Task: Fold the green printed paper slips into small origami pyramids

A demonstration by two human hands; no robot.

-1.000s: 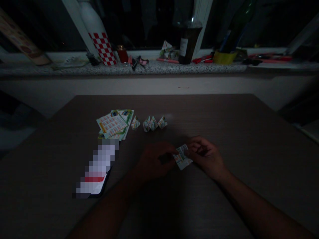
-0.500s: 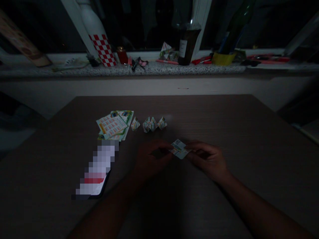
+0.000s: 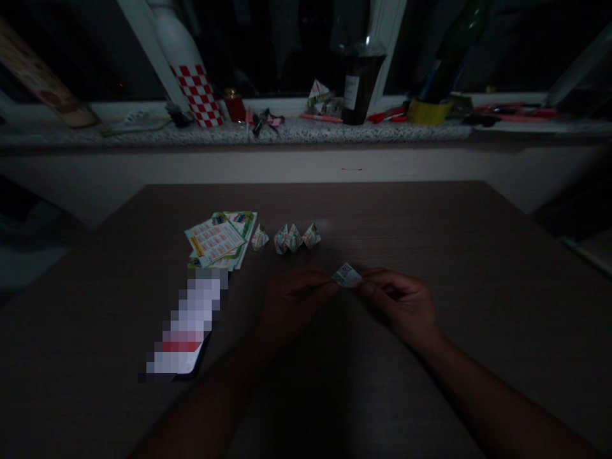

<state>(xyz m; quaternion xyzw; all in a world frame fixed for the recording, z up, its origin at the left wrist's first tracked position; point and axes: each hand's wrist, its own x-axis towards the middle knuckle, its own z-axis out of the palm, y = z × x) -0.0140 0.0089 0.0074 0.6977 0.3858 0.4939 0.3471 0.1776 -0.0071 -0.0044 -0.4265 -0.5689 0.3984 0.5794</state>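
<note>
A small folded piece of printed paper [image 3: 347, 275] is held between both hands above the table. My left hand [image 3: 299, 303] pinches its left corner between thumb and fingers. On the other side, my right hand [image 3: 401, 303] grips the right corner the same way. Beyond the hands, several folded paper shapes with points stand in a row, among them one at the left end [image 3: 260, 238] and one at the right end [image 3: 312, 236]. To their left lies a stack of printed paper sheets [image 3: 216, 241]. The dim light hides the finer folds.
A phone [image 3: 194, 325] with a blurred-out bright screen lies left of my left arm on the brown table [image 3: 468, 255]. Behind, the stone windowsill [image 3: 296, 132] carries a red-and-white checkered bottle [image 3: 194, 80], a dark cup [image 3: 358, 83], and a green bottle [image 3: 452, 57].
The paper looks smaller, its near half tilted or folded out of sight. Both hands have closed in slightly along its lower edge. The other things on the table stay put.
</note>
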